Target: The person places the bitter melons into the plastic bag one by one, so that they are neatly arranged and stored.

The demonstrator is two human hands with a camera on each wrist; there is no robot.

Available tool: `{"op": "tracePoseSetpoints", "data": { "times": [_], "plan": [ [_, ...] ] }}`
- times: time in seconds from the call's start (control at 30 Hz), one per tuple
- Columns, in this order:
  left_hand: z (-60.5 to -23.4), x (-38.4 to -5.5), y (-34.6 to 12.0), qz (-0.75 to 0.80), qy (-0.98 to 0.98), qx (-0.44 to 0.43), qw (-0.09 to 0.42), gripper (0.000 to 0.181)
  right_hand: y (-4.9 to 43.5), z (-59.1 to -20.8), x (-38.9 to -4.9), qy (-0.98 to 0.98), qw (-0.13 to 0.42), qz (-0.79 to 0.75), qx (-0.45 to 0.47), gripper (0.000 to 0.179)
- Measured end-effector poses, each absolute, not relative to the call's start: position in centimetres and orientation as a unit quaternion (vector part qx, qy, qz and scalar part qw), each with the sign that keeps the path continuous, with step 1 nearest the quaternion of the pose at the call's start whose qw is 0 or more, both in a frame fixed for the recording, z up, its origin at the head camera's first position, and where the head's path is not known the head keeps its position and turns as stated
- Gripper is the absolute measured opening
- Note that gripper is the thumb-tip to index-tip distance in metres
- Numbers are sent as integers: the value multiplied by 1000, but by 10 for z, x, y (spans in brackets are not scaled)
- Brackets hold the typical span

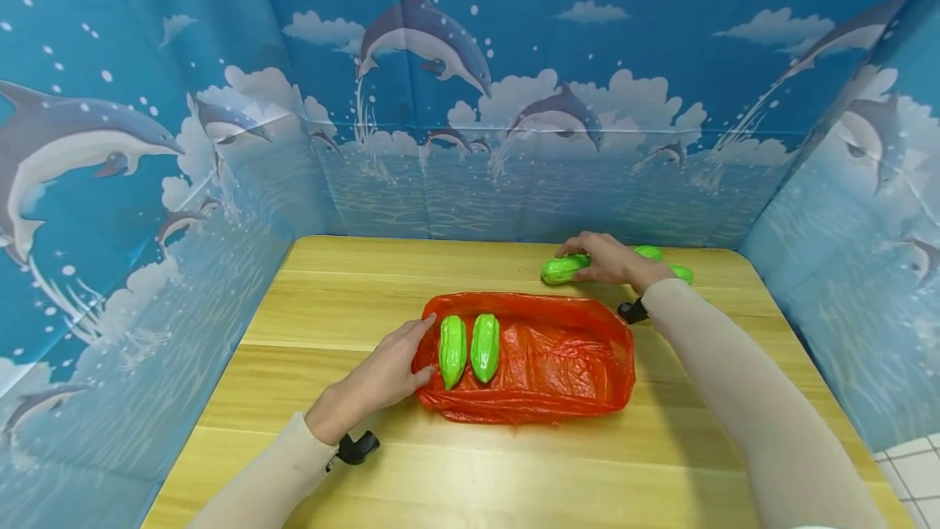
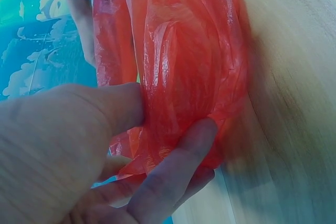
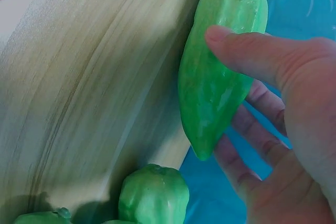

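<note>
My left hand (image 1: pixel 382 374) holds the left end of an open red plastic bag (image 1: pixel 558 398), spread wide like a basin. In the left wrist view, the thumb and fingers (image 2: pixel 173 174) grip its crinkled red side (image 2: pixel 184 77). Two long green papayas, one on the left (image 1: pixel 453 349) and one beside it (image 1: pixel 485 348), lie side by side within the bag's left part. Behind the bag, my right hand (image 1: pixel 609 258) holds another green papaya (image 1: pixel 561 270) between thumb and fingers. The right wrist view shows that papaya (image 3: pixel 223 77) ribbed and tapering to a point.
More green papayas lie by the right wrist, one at the back (image 1: pixel 649 252) and one nearer (image 1: pixel 683 273). The wooden table (image 1: pixel 330 292) meets a blue dolphin-print curtain (image 1: pixel 514 186) at the back and sides. Each wrist wears a black strap device (image 1: pixel 357 448).
</note>
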State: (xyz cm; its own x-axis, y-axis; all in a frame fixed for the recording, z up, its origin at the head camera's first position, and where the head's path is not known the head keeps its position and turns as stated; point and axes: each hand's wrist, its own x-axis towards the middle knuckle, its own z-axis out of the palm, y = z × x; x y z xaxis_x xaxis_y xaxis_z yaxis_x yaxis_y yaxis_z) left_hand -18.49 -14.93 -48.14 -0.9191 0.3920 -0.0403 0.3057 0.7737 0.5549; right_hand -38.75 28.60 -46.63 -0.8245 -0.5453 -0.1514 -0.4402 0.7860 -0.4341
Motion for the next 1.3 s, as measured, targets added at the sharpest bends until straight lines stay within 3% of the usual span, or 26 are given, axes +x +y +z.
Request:
{"op": "tracePoseSetpoints", "data": {
  "times": [0.33, 1.3],
  "plan": [
    [-482, -185, -148, 273, 941, 192, 62, 87, 288, -458, -383, 938, 126, -196, -256, 53],
    [-483, -194, -143, 262, 942, 189, 93, 86, 294, -446, -374, 939, 83, -197, -270, 52]
  ]
}}
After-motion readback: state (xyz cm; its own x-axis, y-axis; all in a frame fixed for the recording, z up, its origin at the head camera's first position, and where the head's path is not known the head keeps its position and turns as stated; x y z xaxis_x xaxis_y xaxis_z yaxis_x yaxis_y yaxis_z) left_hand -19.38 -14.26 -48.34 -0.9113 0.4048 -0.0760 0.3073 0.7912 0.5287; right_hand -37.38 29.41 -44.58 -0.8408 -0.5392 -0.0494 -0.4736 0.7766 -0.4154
